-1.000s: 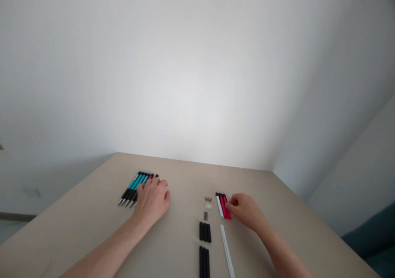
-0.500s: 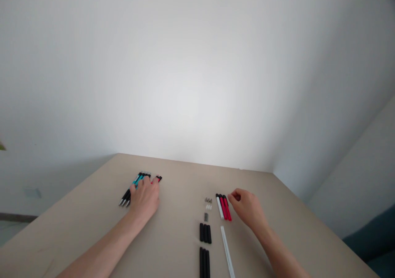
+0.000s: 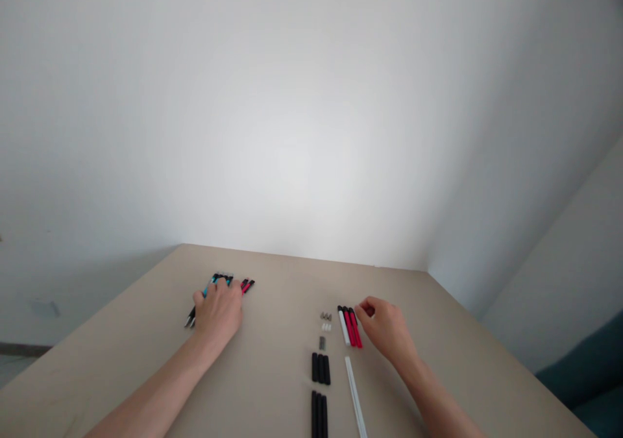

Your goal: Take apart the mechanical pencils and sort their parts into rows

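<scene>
My left hand (image 3: 221,313) lies over a group of pens at the table's left, palm down with its fingers spread. Blue-and-black pens (image 3: 213,287) with silver tips show beyond and left of it; the hand covers part of them. Two red-and-black pens (image 3: 247,286) lie by its right fingers. At the right, my right hand (image 3: 386,324) is curled, thumb and finger together, and nothing shows in it. Its fingertips are beside the black end of the rightmost red pen barrel (image 3: 355,331). Another red barrel (image 3: 349,328) and a white barrel (image 3: 344,328) lie alongside.
Down the middle of the table (image 3: 272,360) run small metal tips (image 3: 326,316), clear white pieces (image 3: 326,327), grey springs (image 3: 322,343), short black tubes (image 3: 320,368) and longer black tubes (image 3: 319,414). Thin white refills (image 3: 356,396) lie right of them. A wall (image 3: 302,133) stands behind.
My left hand has shifted slightly left over the pens, leaving more of the red-and-black pens exposed. My right hand keeps its curled pose beside the barrels. The view has shifted slightly.
</scene>
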The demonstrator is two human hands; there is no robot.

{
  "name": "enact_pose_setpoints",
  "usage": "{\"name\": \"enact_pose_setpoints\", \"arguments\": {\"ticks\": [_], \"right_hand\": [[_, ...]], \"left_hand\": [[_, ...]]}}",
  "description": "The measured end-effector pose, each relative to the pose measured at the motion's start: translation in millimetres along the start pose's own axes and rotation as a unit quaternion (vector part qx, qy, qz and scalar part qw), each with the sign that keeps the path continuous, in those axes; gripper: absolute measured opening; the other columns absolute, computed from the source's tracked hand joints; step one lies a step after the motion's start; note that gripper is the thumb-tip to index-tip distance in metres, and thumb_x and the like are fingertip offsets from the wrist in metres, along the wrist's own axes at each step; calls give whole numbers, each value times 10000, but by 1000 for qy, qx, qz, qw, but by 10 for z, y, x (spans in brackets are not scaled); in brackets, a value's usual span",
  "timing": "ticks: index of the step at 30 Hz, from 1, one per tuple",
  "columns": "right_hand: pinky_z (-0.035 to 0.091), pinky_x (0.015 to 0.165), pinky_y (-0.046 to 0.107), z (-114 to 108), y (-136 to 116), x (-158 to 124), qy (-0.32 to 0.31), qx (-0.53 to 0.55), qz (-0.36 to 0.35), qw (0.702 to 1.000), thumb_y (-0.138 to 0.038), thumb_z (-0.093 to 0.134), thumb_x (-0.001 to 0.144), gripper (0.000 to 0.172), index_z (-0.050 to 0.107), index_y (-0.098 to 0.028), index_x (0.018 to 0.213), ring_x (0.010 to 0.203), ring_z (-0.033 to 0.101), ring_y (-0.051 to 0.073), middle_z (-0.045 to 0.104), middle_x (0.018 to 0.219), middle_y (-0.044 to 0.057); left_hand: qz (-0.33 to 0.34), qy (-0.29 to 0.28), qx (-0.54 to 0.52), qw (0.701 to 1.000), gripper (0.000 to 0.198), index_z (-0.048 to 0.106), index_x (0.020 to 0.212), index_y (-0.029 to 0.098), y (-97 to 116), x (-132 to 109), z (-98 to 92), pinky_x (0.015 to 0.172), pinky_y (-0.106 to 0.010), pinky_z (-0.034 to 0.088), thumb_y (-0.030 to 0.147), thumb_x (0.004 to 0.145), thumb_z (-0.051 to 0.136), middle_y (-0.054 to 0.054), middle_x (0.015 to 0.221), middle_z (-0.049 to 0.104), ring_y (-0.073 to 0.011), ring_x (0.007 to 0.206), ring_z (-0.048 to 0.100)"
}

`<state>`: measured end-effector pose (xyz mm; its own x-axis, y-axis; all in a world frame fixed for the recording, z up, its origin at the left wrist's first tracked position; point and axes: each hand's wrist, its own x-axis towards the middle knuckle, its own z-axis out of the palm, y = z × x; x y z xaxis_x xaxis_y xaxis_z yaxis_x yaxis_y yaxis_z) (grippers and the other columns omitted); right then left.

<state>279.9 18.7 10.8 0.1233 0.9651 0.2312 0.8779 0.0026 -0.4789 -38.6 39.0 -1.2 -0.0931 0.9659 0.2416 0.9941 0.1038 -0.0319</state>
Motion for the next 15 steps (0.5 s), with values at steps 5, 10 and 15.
{"name": "enact_pose_setpoints", "arguments": {"ticks": [5, 10, 15], "right_hand": [[356, 592, 267, -9, -11, -15, 4, 8, -4, 1000, -272, 495, 800, 234, 661, -197, 654, 646, 605, 189, 675, 661, 45], [364, 589, 263, -46, -110, -46, 17, 77, -55, 995, -322, 506, 834, 236, 661, -185, 722, 593, 550, 159, 642, 654, 29], [359, 537, 233, 7, -311, -221, -45, 230, -148, 961, -412, 499, 886, 339, 598, -172, 1105, 543, 454, 120, 570, 671, -8]], "left_hand": [[0, 11, 4, 1000, 234, 702, 859, 128, -24, 11, 1, 749, -463, 366, 172, 852, 472, -181, 970, 594, -349, 930, 542], [71, 68, -60, 993, 194, 670, 885, 138, 66, -12, -89, 752, -416, 351, 217, 888, 492, -147, 971, 618, -314, 934, 540], [311, 110, -237, 914, 126, 596, 898, 180, 307, -198, -234, 813, -379, 309, 221, 940, 484, -32, 848, 660, -202, 811, 555]]}}
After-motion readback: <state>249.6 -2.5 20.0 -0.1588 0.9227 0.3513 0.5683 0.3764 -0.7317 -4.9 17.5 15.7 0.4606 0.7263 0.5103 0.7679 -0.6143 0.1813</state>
